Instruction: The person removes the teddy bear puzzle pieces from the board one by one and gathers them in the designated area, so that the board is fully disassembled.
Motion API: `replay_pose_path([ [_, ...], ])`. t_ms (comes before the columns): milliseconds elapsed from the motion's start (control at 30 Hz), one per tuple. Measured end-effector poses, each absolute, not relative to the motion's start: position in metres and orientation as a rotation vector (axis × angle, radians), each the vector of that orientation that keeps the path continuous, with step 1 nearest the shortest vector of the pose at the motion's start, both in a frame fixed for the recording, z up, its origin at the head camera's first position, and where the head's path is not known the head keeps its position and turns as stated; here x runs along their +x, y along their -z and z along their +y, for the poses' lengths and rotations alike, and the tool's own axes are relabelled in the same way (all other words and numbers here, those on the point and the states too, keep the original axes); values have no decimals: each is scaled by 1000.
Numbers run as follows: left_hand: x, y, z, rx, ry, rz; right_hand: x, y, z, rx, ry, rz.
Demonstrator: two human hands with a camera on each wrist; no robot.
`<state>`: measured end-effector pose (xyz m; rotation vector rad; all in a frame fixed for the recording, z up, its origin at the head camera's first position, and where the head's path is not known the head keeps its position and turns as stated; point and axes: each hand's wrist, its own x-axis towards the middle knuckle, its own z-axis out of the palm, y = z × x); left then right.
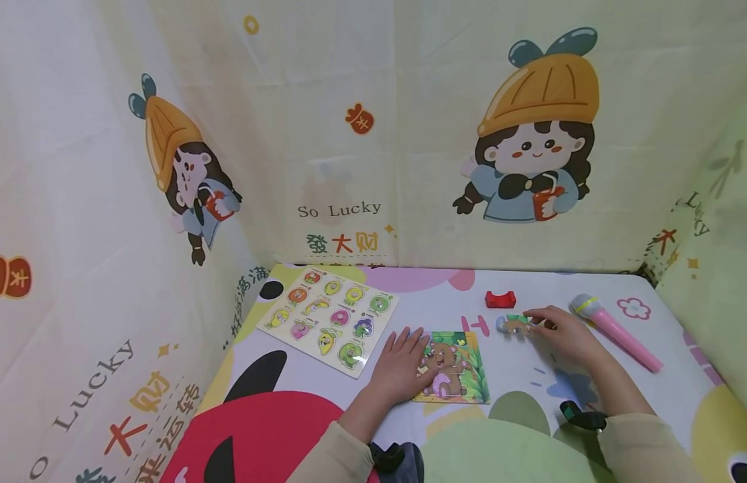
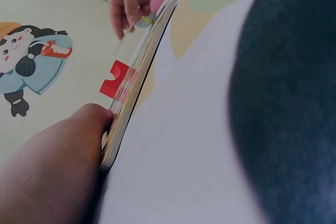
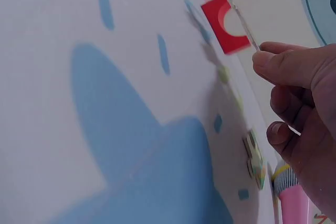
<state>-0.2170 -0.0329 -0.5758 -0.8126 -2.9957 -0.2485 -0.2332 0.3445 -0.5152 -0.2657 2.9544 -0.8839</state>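
The piece [image 1: 517, 325] is just above the worktop [image 1: 422, 308], left of the mic [image 1: 621, 335], pinched by my right hand [image 1: 566, 337] with thumb and finger. It looks thin, light and stiff, so I think a gentle pinch on its edge is best. It sticks out left from my fingertips, tilted; I can't tell its longest side. My left hand [image 1: 399, 365] rests on the puzzle [image 1: 470, 359], fingers straight.

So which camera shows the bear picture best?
The head view: the bear picture lies face up there, so you can see the bear, though the left hand covers a bit. The left wrist view catches it nearly edge-on; the right wrist view doesn't show it.
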Motion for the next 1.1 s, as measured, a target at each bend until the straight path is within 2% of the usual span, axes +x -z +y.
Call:
replay_pose_path([
  [267, -217, 576, -32, -802, 231, -3014, -238, 528, 372, -109, 852, 2897],
  [1100, -216, 574, -32, -807, 222, -3008, -244, 533, 385, -136, 834, 2911],
])
